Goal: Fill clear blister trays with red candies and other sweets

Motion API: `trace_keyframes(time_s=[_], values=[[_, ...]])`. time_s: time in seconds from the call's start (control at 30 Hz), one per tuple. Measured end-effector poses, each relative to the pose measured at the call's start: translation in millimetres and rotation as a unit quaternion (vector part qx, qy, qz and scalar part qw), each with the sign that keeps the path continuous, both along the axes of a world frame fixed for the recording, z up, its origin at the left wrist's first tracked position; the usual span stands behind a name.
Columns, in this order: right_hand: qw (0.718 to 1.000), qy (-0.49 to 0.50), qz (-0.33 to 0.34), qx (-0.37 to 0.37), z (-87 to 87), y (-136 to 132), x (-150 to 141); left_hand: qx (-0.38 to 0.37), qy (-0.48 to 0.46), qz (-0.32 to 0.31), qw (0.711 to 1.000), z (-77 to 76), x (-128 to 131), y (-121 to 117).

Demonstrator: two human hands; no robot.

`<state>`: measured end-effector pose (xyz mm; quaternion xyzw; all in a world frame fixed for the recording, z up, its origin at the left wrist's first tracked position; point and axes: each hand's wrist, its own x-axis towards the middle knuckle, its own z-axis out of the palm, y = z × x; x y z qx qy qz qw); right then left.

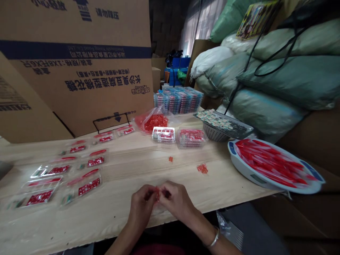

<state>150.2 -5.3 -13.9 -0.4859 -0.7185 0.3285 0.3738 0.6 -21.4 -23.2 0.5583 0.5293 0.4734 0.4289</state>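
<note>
Pale wood-grain tabletop (119, 173) beneath stacked sacks (268, 102) and cardboard boxes (106, 71).

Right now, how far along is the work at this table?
The stacked clear packs look finished. The left hand and right hand pinch a small red piece. Apparently unused: loose red pieces, a bag of more and a basin of red items. Whether the spread trays are complete is unclear.

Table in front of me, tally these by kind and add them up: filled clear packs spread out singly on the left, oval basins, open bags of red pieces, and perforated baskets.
Filled clear packs on the left: 7
Oval basin: 1
Open bag of red pieces: 1
Perforated basket: 1
Total: 10
</note>
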Motion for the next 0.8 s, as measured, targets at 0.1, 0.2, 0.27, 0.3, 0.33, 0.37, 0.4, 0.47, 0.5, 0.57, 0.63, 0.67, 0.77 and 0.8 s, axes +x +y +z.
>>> trace_keyframes(time_s=[0.1, 0.2, 0.27, 0.3, 0.33, 0.37, 0.4, 0.47, 0.5, 0.57, 0.63, 0.67, 0.77, 0.8], values=[[0.999, -0.015, 0.023, 0.027, 1.8, -11.4, -5.6, -0.026, -0.083, -0.034, 0.996, -3.8, -6.2, -6.3], [0.999, -0.012, 0.047, -0.014, 0.6, -17.4, -8.4, -0.051, -0.150, -0.049, 0.986, -7.1, -12.2, -13.0], [0.997, -0.045, 0.053, 0.013, -2.0, -19.9, -10.0, -0.074, -0.165, -0.065, 0.981, -7.2, -15.2, -17.8], [0.996, -0.066, 0.055, 0.037, -3.7, -21.0, -11.1, -0.084, -0.163, -0.072, 0.980, -6.3, -16.3, -20.2], [0.994, -0.082, 0.056, 0.056, -5.4, -22.1, -12.3, -0.089, -0.155, -0.075, 0.981, -4.7, -17.1, -22.3], [0.992, -0.092, 0.057, 0.067, -7.3, -23.4, -13.8, -0.090, -0.141, -0.072, 0.983, -2.5, -17.6, -24.3], [0.991, -0.099, 0.058, 0.075, -9.1, -25.0, -15.4, -0.086, -0.119, -0.069, 0.987, 0.1, -18.0, -26.2], [0.987, -0.110, 0.054, 0.100, -12.9, -29.4, -18.8, -0.073, -0.067, -0.067, 0.993, 5.3, -18.3, -29.8], [0.985, -0.116, 0.052, 0.120, -14.8, -32.3, -20.4, -0.069, -0.043, -0.072, 0.994, 7.4, -18.5, -31.8], [0.980, -0.117, 0.059, 0.146, -18.3, -39.0, -22.9, -0.067, -0.002, -0.084, 0.994, 9.0, -19.0, -36.8], [0.986, -0.093, 0.080, 0.112, -20.2, -45.7, -24.3, -0.059, 0.033, -0.080, 0.994, 7.3, -20.1, -43.3], [0.990, -0.075, 0.093, 0.079, -20.2, -48.6, -24.6, -0.052, 0.049, -0.072, 0.995, 5.5, -21.1, -47.0], [0.991, -0.010, 0.133, -0.007, -16.1, -54.8, -24.1, -0.062, 0.019, -0.034, 0.997, -1.2, -27.8, -58.5], [0.989, 0.011, 0.145, -0.022, -13.8, -56.0, -23.8, -0.083, -0.023, -0.028, 0.996, -3.4, -31.3, -61.8]])
